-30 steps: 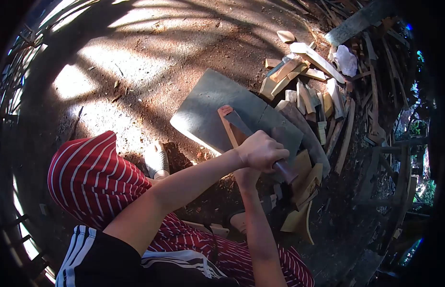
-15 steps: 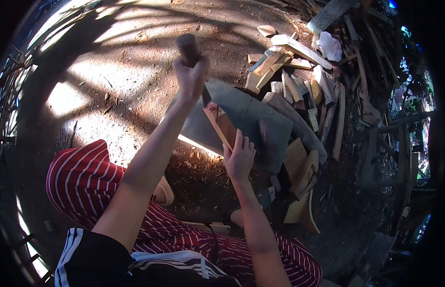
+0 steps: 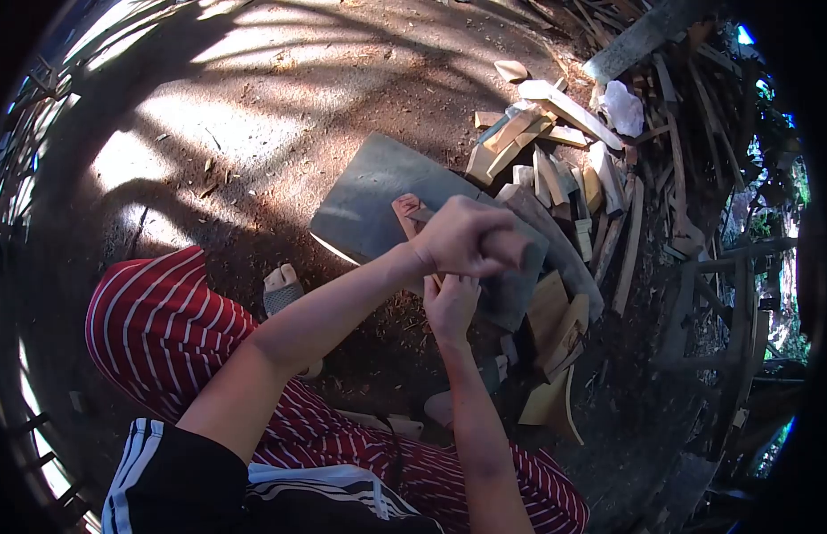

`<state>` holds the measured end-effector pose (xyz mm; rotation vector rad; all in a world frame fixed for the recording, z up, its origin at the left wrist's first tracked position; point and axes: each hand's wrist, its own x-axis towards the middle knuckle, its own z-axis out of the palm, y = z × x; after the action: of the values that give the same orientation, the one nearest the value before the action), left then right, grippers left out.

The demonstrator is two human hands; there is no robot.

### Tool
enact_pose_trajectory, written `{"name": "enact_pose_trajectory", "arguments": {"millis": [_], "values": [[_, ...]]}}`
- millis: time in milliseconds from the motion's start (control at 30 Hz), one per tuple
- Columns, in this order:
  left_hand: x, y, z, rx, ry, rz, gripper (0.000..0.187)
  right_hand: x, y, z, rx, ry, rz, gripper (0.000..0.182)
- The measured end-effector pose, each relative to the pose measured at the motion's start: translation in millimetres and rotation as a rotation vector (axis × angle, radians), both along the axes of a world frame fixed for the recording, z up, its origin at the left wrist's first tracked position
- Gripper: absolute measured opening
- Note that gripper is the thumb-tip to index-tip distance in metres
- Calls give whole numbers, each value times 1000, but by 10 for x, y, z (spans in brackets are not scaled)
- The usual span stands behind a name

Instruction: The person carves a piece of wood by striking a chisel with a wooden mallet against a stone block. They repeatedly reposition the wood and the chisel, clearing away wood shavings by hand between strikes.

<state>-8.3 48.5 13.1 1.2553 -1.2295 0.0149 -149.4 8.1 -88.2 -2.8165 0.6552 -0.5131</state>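
Note:
My left hand point(image 3: 467, 236) is closed around the thick handle point(image 3: 513, 247) of a wooden-handled blade. That hand is slightly blurred and lies across the middle of a short wooden piece, and the blade itself cannot be seen. The wooden piece point(image 3: 406, 212) rests slanted on a grey flat-topped block point(image 3: 364, 182), its far end reddish and cut. Below the left hand, my right hand point(image 3: 452, 307) grips the near end of this piece with the fingers closed. The two hands nearly overlap in view.
A pile of cut wood offcuts point(image 3: 564, 173) lies right of the block, with a pale lump point(image 3: 623, 109) behind it. More curved wood pieces point(image 3: 548, 400) are at the block's lower right. My sandalled foot point(image 3: 282, 289) is left of the block on the dirt ground.
My left hand has swung right and toward me, from the wooden piece's far end to above my right hand; the tool's handle now points right. My right hand keeps its hold.

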Motion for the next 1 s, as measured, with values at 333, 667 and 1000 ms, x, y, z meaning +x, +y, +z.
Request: {"name": "enact_pose_trajectory", "arguments": {"millis": [333,667,1000], "values": [[-217,-47,-198,117,-246,-47,33,5,-11,-327,398,-431,-40,56],[-219,-45,-185,77,-210,51,30,-221,-359,56,-55,-251,-176,58],[-208,-102,-171,103,-247,-24,32,-470,-1035,197,1014,-180,-365,52]]}}
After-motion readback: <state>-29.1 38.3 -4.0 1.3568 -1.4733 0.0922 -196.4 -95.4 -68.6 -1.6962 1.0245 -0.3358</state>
